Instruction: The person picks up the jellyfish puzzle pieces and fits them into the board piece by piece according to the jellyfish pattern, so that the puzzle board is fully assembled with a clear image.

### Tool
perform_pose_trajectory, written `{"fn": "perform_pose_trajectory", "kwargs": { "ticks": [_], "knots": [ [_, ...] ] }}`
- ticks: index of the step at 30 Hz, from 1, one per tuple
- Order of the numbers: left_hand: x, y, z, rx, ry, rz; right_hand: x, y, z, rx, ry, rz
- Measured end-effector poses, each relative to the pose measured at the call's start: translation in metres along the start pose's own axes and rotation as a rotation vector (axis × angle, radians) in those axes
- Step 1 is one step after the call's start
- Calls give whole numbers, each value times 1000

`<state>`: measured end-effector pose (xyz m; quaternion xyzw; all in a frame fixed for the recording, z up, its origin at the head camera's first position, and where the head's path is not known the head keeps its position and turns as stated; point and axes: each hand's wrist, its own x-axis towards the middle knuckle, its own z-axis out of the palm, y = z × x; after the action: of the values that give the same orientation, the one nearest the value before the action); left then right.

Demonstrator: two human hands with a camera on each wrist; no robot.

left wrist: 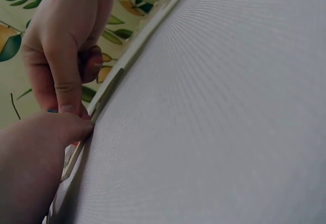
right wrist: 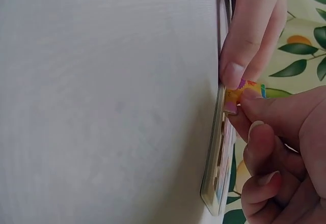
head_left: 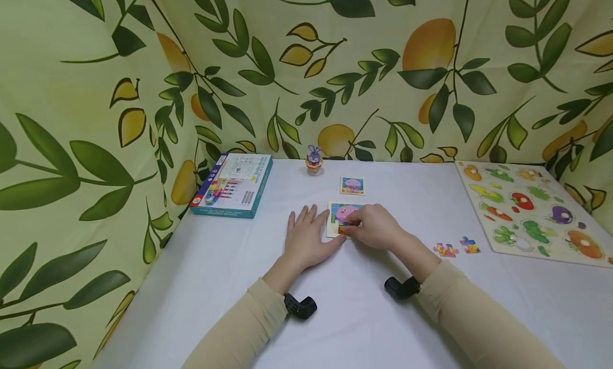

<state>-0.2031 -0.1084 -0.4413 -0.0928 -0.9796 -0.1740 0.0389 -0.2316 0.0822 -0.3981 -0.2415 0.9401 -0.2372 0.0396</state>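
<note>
A small wooden-edged jigsaw board (head_left: 332, 214) with a pink cartoon character lies on the white table. My left hand (head_left: 307, 243) rests on the table at the board's left, fingers spread, its thumb touching the near edge. At the board's near side, my right hand (head_left: 375, 226) pinches a yellow, orange and purple jigsaw piece (right wrist: 232, 101) between thumb and finger. That piece sits close to the left thumb (right wrist: 234, 74), over the board's near rim (right wrist: 213, 158). Fingers hide much of the board's right side. Further back lies a small matching picture card (head_left: 353, 186).
Loose jigsaw pieces (head_left: 446, 249) lie to the right, near a wooden vegetable puzzle board (head_left: 507, 236). At the back left stands a flat boxed toy (head_left: 237, 185). A purple rabbit figurine (head_left: 314, 160) is by the leaf-patterned curtain (head_left: 297, 129).
</note>
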Motion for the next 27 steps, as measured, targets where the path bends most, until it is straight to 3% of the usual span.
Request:
{"fn": "perform_pose_trajectory", "kwargs": {
  "ticks": [7, 27],
  "knots": [
    [2, -2, -1, -4, 17, 17, 5, -5, 2, -9, 6, -52],
    [-1, -1, 0, -11, 25, 17, 11, -8, 3, -10, -18, -61]
  ]
}}
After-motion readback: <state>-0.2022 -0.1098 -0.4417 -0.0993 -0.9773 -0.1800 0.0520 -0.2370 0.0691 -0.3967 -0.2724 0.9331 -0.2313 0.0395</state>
